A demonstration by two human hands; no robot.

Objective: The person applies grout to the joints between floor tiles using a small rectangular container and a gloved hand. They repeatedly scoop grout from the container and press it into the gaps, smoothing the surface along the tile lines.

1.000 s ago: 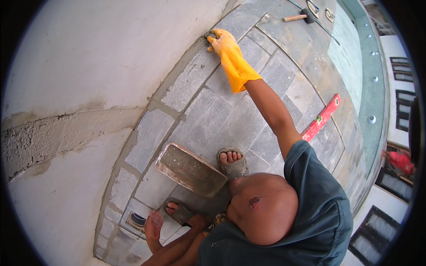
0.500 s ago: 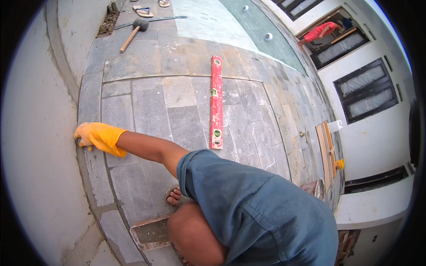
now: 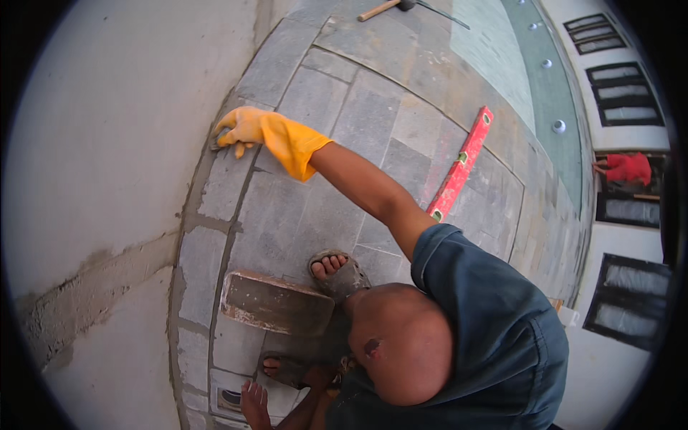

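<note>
— Grey plaster on the wall [image 3: 107,143] fills everything left of the rusty tray [image 3: 276,304]. Where is your left hand?

— Your left hand [image 3: 251,405] is bare and below the tray at the lower edge, with its fingers spread apart and nothing in them.

— And the gloved one?

— Your right hand [image 3: 247,129], in the yellow glove, is well above the tray and a little left of it. It is pressed on the grey joint [image 3: 208,179] where the stone tiles [image 3: 373,143] meet the wall. The fingers are curled together, and something small and dark shows at their tips. I cannot tell whether they clamp it.

— What has changed?

— Half a second ago your head was turned and the tray sat at the picture's lower edge. Now you look back along the wall and the tray lies whole beside your sandalled foot [image 3: 337,272]. The glove has stayed on that wall-side joint, so I judge that the rubbing along it is unfinished.

— Anything to the right?

— The red spirit level [image 3: 462,165] lies flat on the tiles, up and right of the tray. A hammer [image 3: 387,7] lies far above it.
</note>
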